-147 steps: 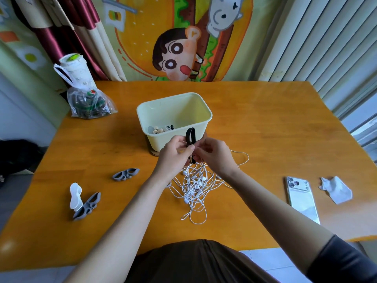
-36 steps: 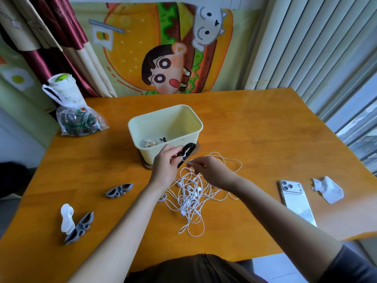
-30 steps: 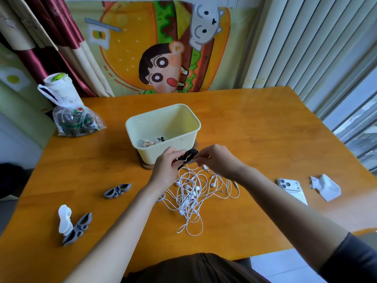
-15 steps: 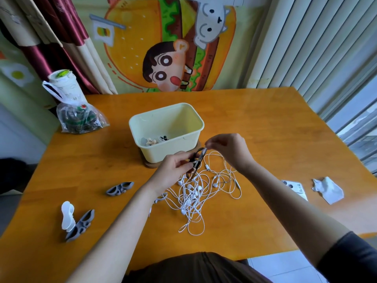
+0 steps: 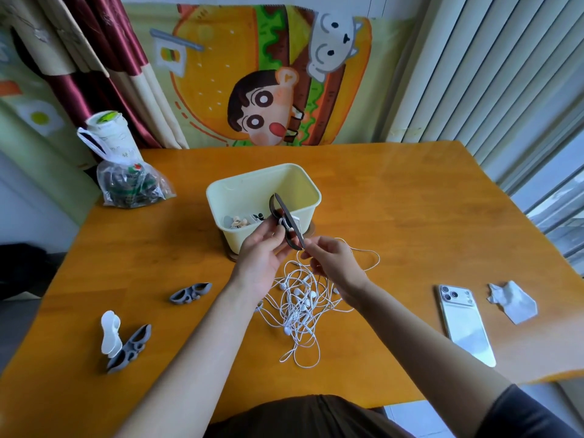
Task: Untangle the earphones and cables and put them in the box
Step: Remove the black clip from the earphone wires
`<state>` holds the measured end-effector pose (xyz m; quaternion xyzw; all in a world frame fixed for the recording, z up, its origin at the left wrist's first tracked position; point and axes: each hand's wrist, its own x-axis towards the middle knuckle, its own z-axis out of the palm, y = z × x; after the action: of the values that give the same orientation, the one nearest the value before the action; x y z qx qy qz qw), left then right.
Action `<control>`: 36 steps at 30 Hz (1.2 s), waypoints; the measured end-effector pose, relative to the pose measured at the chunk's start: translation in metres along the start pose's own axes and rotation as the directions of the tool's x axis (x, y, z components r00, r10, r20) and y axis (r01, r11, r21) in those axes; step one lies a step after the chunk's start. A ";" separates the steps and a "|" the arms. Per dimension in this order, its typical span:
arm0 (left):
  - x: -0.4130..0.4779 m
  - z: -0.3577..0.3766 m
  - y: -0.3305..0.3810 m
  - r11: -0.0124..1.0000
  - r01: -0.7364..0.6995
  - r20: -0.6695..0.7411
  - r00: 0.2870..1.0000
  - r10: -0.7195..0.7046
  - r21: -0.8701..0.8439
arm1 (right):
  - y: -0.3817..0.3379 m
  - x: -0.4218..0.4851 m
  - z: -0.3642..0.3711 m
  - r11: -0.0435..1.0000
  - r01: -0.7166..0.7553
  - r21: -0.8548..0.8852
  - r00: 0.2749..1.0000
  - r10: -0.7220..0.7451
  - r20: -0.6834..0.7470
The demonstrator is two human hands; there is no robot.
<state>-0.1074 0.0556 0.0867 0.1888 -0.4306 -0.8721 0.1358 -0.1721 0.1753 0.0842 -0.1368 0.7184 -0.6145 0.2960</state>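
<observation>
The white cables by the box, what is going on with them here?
A person is sorting earphones at the wooden table. The left hand grips a dark cable holder with some white cable on it, in front of the cream box; the right hand pinches the holder's lower tip. Most white earphones lie in a tangled heap below the hands. The box holds only a few small items.

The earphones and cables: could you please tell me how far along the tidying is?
Early on. Done: a few small items lie in the box. In hand: the left hand grips a black winder with white cable wrapped on it, the right hand pinching its lower end. Left: the white earphone tangle on the table, not yet boxed.
</observation>
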 end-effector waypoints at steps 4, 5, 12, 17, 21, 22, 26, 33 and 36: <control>0.004 0.000 -0.003 0.999 -0.024 -0.142 0.989 0.029 0.036 | 0.002 -0.003 0.007 0.993 0.052 -0.110 0.998 -0.055 -0.020; 0.004 0.000 -0.004 0.998 -0.040 -0.172 0.984 0.048 0.052 | 0.002 -0.003 0.008 0.983 0.076 -0.166 0.996 -0.081 -0.023; -0.001 0.003 -0.004 0.967 -0.127 -0.209 0.962 0.173 0.219 | 0.003 -0.005 0.008 0.896 0.145 -0.420 0.987 -0.159 0.002; 0.002 -0.002 -0.007 0.916 -0.161 -0.132 0.966 0.223 0.368 | 0.006 -0.007 0.005 0.850 0.157 -0.503 0.986 -0.160 0.038; 0.005 -0.009 -0.011 0.865 -0.178 -0.126 0.956 0.265 0.469 | 0.005 -0.009 0.001 0.815 0.185 -0.548 0.981 -0.185 0.056; 0.007 -0.011 -0.012 0.831 -0.194 -0.113 0.950 0.292 0.521 | 0.005 -0.010 0.001 0.799 0.193 -0.570 0.979 -0.191 0.064; 0.012 -0.027 -0.013 0.569 -0.233 0.018 0.934 0.357 0.789 | -0.004 -0.011 -0.002 0.763 0.242 -0.599 0.969 -0.225 0.106; 0.008 -0.035 -0.013 0.439 -0.209 0.169 0.977 0.129 0.874 | -0.021 0.002 -0.023 0.605 0.254 -0.755 0.950 -0.304 0.076; 0.006 -0.032 -0.012 0.421 -0.186 0.193 0.981 0.028 0.888 | -0.021 0.005 -0.028 0.584 0.251 -0.772 0.948 -0.311 0.073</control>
<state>-0.0995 0.0381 0.0583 0.1390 -0.8496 -0.5074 0.0371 -0.1967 0.1908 0.1049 -0.3402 0.8906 -0.2904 0.0823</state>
